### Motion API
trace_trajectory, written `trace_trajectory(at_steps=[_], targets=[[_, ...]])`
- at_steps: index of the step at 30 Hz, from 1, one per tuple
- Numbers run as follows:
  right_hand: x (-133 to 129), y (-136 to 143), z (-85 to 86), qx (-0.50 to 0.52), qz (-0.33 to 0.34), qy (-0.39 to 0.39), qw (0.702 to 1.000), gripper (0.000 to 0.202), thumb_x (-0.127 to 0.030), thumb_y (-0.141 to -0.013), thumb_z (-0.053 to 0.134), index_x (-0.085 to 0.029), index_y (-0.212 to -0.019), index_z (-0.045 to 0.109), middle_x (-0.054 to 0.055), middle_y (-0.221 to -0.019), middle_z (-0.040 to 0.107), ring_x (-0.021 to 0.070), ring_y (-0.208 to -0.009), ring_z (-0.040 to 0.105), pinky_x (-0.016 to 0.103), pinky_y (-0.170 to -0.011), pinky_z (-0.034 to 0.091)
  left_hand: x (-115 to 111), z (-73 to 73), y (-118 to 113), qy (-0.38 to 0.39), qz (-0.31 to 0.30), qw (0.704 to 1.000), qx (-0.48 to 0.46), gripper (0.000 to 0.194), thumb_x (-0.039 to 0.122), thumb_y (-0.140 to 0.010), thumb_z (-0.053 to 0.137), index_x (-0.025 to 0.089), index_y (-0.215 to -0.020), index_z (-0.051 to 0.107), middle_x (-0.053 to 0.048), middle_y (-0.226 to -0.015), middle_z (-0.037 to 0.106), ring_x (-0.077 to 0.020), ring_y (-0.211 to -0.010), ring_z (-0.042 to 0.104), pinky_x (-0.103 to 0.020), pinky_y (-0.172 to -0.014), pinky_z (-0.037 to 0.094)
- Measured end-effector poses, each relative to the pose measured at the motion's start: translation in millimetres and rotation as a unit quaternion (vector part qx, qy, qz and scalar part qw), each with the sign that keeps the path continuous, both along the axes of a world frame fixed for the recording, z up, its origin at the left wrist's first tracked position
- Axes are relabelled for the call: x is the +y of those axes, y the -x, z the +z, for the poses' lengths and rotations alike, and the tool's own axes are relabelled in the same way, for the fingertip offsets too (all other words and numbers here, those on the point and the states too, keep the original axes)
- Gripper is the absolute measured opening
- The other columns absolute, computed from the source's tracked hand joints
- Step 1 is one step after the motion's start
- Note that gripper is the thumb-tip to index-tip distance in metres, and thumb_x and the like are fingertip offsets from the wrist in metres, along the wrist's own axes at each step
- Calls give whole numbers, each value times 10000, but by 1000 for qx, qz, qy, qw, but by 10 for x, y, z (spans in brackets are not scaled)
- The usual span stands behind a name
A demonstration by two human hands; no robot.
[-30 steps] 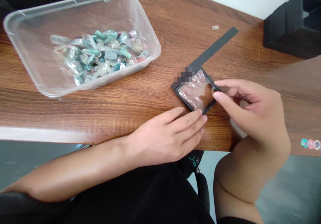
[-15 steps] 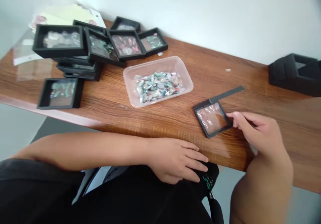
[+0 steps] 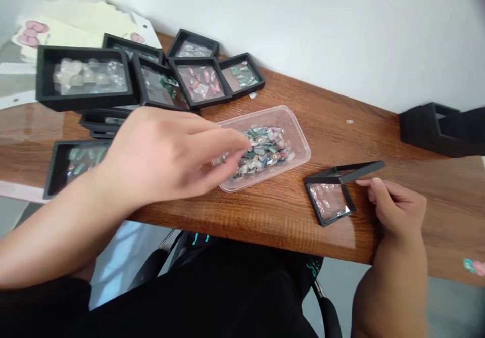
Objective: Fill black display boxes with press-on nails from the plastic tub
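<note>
My left hand reaches over a clear plastic tub of loose press-on nails. Its thumb and index finger are drawn together at the pile, and anything between them is hidden. To the right, a small black display case lies on the table with its hinged lid partly raised. Pinkish nails show behind the film inside it. My right hand is curled beside the case, thumb against the fingers and the index fingertip just under the lid's edge. Nothing shows in that hand.
Several black cases with nails are stacked and spread at the left, among them a case with pink nails. Pale cards lie behind them. More black cases stand at the far right by the white wall.
My left hand has risen from the table's front edge to the tub. The case's lid has swung partway down toward its base. My right index finger has moved from the case's side to the lid.
</note>
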State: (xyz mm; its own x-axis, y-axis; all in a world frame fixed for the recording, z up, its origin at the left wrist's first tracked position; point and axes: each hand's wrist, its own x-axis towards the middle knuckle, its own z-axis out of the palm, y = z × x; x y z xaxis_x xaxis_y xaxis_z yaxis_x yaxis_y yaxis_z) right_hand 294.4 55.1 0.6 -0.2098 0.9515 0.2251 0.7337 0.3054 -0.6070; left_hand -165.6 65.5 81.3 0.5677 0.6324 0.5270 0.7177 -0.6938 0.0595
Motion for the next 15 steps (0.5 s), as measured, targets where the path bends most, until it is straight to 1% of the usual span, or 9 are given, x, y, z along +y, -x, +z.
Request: trace_trajectory(at_steps=[2, 4, 5, 6, 7, 9, 10, 12, 15], targets=[[-9, 9, -8, 10, -41, 30, 999, 115, -232, -833, 725, -309, -887, 792, 39, -629, 637, 209, -545, 617, 327, -516, 486, 76, -60, 29, -11, 44, 998, 53, 229, 418, -943, 595, 250, -890, 741, 33, -710, 711, -122, -612, 627, -267, -458, 275], [-24, 34, -42, 20, -88, 31, 995, 79, -295, -849, 722, -275, -831, 796, 35, -618, 632, 179, -543, 588, 312, -530, 477, 92, -115, 4, 27, 96, 990, 98, 402, 544, -970, 512, 251, -838, 753, 2, -695, 699, -154, -615, 614, -296, -472, 195], [-32, 52, -64, 24, -113, 23, 993, 127, -329, -864, 708, -257, -803, 794, 27, -599, 617, 163, -534, 571, 301, -525, 462, 80, -124, -17, 54, 129, 982, 124, 451, 566, -982, 474, 244, -830, 751, -13, -691, 686, -166, -619, 606, -304, -485, 180], [-39, 70, -87, 28, -137, 15, 990, 178, -357, -875, 695, -240, -781, 790, 20, -586, 604, 150, -530, 560, 291, -523, 448, 62, -119, -36, 97, 154, 969, 166, 465, 557, -998, 437, 243, -859, 751, -26, -717, 681, -183, -649, 610, -312, -503, 189], [-44, 90, -106, 31, -156, 7, 987, 216, -378, -879, 687, -227, -761, 787, 15, -581, 600, 140, -531, 555, 281, -524, 438, 42, -102, -51, 120, 171, 959, 193, 473, 545, -1010, 407, 244, -888, 750, -36, -725, 668, -201, -671, 608, -322, -522, 210], [-50, 127, -131, 33, -177, 3, 984, 238, -396, -860, 700, -214, -734, 785, 14, -595, 620, 128, -544, 564, 266, -539, 439, 9, -53, -66, 122, 185, 947, 230, 478, 528, -1022, 356, 252, -1005, 746, -50, -740, 638, -247, -728, 607, -354, -584, 287], [-51, 140, -136, 32, -182, 6, 983, 226, -394, -844, 714, -213, -730, 787, 18, -611, 639, 128, -559, 581, 261, -555, 450, 1, -33, -66, 110, 186, 947, 236, 485, 532, -1022, 344, 254, -1059, 740, -58, -758, 627, -269, -764, 607, -378, -625, 326], [-51, 155, -138, 33, -191, 6, 981, 197, -379, -822, 728, -218, -729, 791, 24, -643, 671, 134, -597, 616, 258, -589, 472, -3, -19, -56, 110, 179, 948, 241, 487, 539, -1015, 351, 250, -1133, 725, -82, -855, 623, -309, -872, 610, -431, -713, 385], [-50, 144, -141, 36, -201, 0, 979, 148, -356, -802, 742, -232, -740, 795, 30, -682, 704, 153, -650, 661, 264, -624, 497, 5, -64, -39, 147, 159, 953, 211, 499, 563, -992, 395, 218, -1111, 735, -124, -1029, 607, -355, -1026, 589, -468, -783, 435]])
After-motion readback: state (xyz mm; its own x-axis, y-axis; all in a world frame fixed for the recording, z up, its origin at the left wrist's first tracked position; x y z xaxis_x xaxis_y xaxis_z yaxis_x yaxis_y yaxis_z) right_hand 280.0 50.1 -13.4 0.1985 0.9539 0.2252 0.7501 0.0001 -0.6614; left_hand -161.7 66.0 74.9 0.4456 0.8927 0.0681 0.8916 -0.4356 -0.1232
